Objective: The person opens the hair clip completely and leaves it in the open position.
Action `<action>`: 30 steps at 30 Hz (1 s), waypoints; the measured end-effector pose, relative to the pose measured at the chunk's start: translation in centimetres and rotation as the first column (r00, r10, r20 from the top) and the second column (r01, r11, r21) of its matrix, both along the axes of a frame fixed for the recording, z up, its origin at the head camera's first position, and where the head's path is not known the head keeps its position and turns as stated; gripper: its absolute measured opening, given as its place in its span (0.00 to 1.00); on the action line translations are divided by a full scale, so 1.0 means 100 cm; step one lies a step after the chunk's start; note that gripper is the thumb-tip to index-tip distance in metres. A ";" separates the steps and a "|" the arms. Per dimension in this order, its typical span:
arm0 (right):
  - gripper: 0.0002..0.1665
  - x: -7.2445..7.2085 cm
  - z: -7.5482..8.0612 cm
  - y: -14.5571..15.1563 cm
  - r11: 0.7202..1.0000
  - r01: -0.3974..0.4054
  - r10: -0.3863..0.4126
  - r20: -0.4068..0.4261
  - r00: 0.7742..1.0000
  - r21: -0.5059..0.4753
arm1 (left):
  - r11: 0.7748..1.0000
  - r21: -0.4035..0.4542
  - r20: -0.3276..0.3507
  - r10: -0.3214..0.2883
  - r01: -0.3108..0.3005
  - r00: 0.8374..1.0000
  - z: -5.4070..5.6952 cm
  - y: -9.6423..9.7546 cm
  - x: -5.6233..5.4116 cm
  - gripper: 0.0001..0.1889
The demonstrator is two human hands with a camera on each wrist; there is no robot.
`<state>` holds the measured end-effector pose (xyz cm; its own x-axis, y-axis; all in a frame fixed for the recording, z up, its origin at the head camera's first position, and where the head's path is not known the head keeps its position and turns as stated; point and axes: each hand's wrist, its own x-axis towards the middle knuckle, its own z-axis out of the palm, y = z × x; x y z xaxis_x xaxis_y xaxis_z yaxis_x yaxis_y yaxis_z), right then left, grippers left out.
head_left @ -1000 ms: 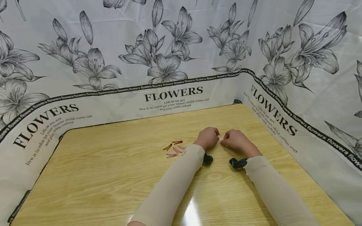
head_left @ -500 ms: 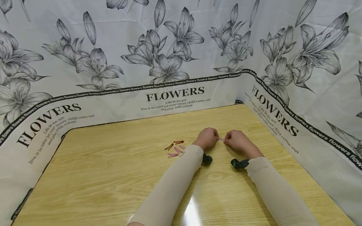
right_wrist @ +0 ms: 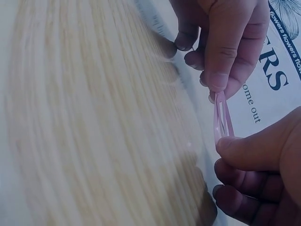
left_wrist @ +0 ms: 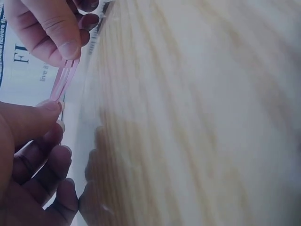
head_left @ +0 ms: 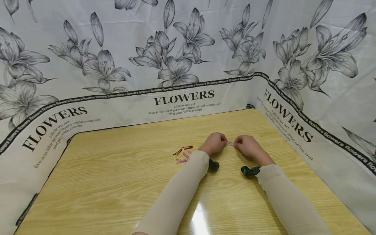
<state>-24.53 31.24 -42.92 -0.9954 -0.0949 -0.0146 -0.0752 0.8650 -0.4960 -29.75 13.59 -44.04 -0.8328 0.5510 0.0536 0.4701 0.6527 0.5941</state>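
A pink snap hair clip (head_left: 230, 143) spans the gap between the two hands above the table. My left hand (head_left: 215, 143) pinches one end between thumb and index finger, while my right hand (head_left: 249, 147) pinches the other end the same way. In the right wrist view the slotted frame of the hair clip (right_wrist: 222, 117) shows between both thumbs. The left wrist view also shows the hair clip (left_wrist: 65, 81), with my left hand (left_wrist: 33, 155) below it and my right hand (left_wrist: 51, 28) above.
Left of the hands lie dark red hair clips (head_left: 187, 147) and pink hair clips (head_left: 181, 161), partly behind the left sleeve (head_left: 182, 186). The wooden table (head_left: 117, 176) is bordered by a flower-printed curtain (head_left: 123, 111) at the back and sides.
The hands have drawn slightly apart, and the hair clip between them now lies stretched out and shows more of its length. The view has shifted slightly left.
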 end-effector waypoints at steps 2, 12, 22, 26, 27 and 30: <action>0.11 0.000 0.000 -0.001 1.000 0.008 -0.008 -0.004 1.000 -0.012 | 1.000 0.011 0.008 -0.001 0.001 1.000 0.000 -0.003 -0.001 0.08; 0.14 -0.001 -0.002 -0.006 0.992 0.030 -0.028 0.014 1.000 -0.123 | 0.996 0.084 0.060 0.009 -0.014 0.998 0.003 -0.016 -0.001 0.09; 0.17 -0.002 -0.004 -0.011 0.987 0.041 -0.039 0.011 0.999 -0.154 | 0.989 0.131 0.084 0.051 -0.062 0.995 0.003 -0.026 0.001 0.09; 0.19 -0.003 -0.002 -0.014 0.981 0.056 -0.055 0.009 0.998 -0.185 | 0.988 0.138 0.094 0.062 -0.075 0.994 0.009 -0.030 0.002 0.11; 0.19 -0.003 -0.002 -0.015 0.980 0.059 -0.058 0.009 0.998 -0.192 | 0.987 0.139 0.100 0.067 -0.080 0.993 0.010 -0.031 0.002 0.11; 0.20 -0.004 0.000 -0.018 0.978 0.058 -0.057 0.007 0.998 -0.202 | 0.988 0.130 0.099 0.071 -0.084 0.993 0.015 -0.034 0.003 0.12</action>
